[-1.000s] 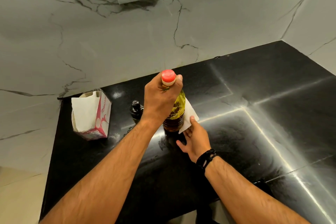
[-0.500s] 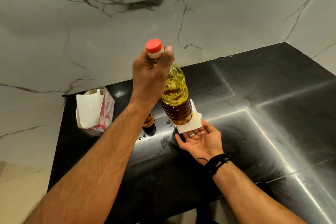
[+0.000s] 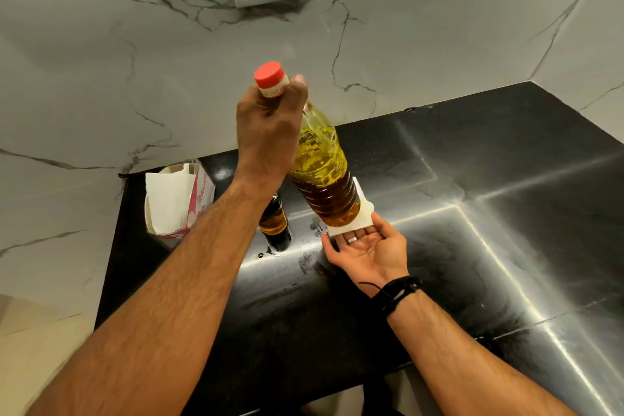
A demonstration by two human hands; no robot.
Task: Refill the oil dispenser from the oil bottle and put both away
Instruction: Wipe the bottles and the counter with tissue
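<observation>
Fingers of the left hand (image 3: 266,132) curl round the neck of one oil bottle (image 3: 320,172), just under its red cap (image 3: 269,74) — the body hangs from the grip toward 4 o'clock, lifted off the black counter (image 3: 506,246). Right hand (image 3: 366,246) lies palm up, fingers straight, pressing one white tissue (image 3: 363,219) against the bottle's base. One oil dispenser (image 3: 274,223) stands on the counter at 7 o'clock from the base — one tissue box (image 3: 179,199) at 9 o'clock
</observation>
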